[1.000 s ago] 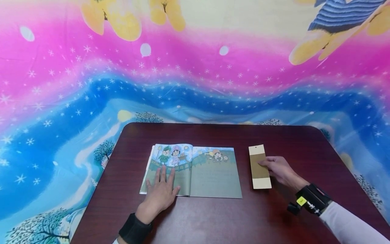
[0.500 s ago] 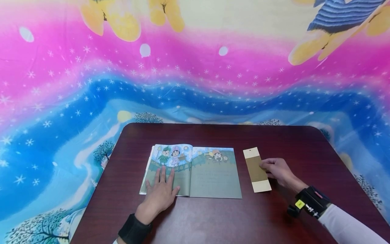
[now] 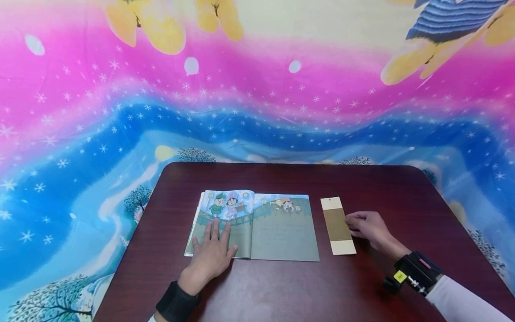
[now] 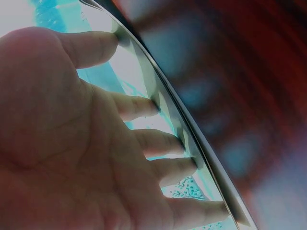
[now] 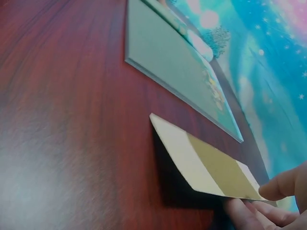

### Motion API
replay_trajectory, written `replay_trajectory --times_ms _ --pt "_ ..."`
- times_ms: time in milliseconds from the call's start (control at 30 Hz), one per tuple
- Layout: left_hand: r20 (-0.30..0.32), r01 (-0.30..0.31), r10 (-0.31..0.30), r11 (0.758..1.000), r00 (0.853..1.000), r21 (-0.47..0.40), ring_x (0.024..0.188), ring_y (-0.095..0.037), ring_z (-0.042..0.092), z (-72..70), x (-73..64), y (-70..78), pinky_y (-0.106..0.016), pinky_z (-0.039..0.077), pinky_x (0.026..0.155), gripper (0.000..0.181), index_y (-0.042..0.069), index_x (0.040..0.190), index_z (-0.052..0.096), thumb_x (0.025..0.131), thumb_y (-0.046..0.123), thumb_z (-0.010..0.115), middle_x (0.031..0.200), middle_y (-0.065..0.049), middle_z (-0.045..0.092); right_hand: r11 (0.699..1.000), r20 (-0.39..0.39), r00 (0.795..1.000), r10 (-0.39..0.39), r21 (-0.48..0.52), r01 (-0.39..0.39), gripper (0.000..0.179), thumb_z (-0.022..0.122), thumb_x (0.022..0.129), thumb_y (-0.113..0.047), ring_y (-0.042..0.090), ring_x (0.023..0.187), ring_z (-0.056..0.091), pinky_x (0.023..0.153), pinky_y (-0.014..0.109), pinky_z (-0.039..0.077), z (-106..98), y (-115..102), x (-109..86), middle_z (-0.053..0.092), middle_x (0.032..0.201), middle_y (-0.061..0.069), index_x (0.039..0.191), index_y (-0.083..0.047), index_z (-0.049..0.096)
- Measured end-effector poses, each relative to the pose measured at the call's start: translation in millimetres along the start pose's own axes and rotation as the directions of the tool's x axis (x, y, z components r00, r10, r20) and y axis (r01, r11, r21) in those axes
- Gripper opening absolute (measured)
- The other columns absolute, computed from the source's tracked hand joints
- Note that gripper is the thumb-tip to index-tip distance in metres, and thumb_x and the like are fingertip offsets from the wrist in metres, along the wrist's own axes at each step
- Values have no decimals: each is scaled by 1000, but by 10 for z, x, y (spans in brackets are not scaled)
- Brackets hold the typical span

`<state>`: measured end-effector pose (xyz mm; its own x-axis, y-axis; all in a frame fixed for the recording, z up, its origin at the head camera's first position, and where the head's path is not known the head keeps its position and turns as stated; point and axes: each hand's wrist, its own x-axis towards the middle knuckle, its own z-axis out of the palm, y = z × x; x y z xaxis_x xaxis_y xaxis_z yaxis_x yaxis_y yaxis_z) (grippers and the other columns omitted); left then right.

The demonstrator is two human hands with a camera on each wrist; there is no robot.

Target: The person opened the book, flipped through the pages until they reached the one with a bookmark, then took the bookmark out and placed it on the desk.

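Observation:
An open picture book [image 3: 284, 239] lies on the dark red table [image 3: 273, 290], with drawn characters across the top of its pages. My left hand [image 3: 213, 256] rests on the lower left page, fingers spread; the left wrist view shows its palm side and the fingertips [image 4: 177, 143] at the page. To the right of the book is a bookmark [image 3: 338, 226], a cream card with a brown middle band and a small hole at its top. My right hand [image 3: 372, 229] pinches its right edge. In the right wrist view, the bookmark [image 5: 216, 167] slants above a dark shadow, thumb on top and fingers beneath.
A printed pink and blue cloth [image 3: 257, 98] hangs behind the table's far edge. Both wrists wear black bands, the right band [image 3: 418, 270] with a small device and a yellow tag. A strip of tabletop separates the book from the bookmark.
The bookmark has shifted slightly left and toward me, and leans a little more. My right fingers have slid from over its brown band to its right edge. The left hand stays put.

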<state>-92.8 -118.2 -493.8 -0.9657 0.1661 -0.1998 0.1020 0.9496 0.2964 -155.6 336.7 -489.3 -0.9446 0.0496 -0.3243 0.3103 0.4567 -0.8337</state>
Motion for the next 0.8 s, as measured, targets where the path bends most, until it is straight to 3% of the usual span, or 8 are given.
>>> replay_trajectory --times_ms 133,267,467,567,633,700,800 --pt "2 -4 4 1000 1000 1 160 -48 18 0 -12 3 -84 21 112 70 8 167 31 110 42 54 172 -29 18 997 -23 998 -55 -63 54 36 55 110 -11 29 106 75 85 35 64 -9 28 -75 67 126 35 133 16 61" --pt "-5 -6 6 1000 1000 3 159 -48 19 -8 -11 12 -83 22 113 70 8 167 32 110 42 54 172 -29 20 971 -21 988 -151 -193 144 35 58 109 -13 35 104 76 82 37 64 -39 30 -139 70 121 33 132 14 62" --pt "2 -9 9 1000 1000 -1 159 -49 19 -29 12 -3 -83 22 113 70 9 167 32 110 42 55 172 -29 21 869 -29 959 -281 -431 242 34 66 105 -17 32 92 75 71 36 61 -42 -2 -190 75 112 24 128 8 67" --pt "-2 -23 23 1000 1000 0 158 -49 21 -38 18 -24 -81 22 115 69 9 167 33 110 42 55 171 -29 23 829 -35 947 -320 -494 262 33 68 104 -17 34 94 74 71 40 60 -22 -4 -200 75 111 23 126 8 69" --pt "-18 -43 43 999 999 -3 157 -50 24 -56 8 -31 -80 24 115 68 8 166 35 109 41 56 170 -30 25 811 -41 939 -340 -518 271 33 69 103 -17 36 95 74 71 41 60 -12 -7 -199 75 111 23 125 8 69" --pt "-47 -65 65 998 997 -7 156 -51 27 -76 -1 -36 -78 26 116 68 7 165 37 109 40 57 169 -30 28 794 -50 934 -355 -543 273 34 70 102 -18 33 85 72 64 39 57 -3 -15 -200 76 108 22 125 6 70" --pt "-110 -101 98 995 989 -20 155 -51 29 -119 -10 -41 -76 27 116 67 5 163 39 109 38 59 168 -30 30 747 -57 911 -408 -595 298 34 73 100 -19 24 72 65 54 34 47 9 -36 -208 76 109 22 126 3 72"
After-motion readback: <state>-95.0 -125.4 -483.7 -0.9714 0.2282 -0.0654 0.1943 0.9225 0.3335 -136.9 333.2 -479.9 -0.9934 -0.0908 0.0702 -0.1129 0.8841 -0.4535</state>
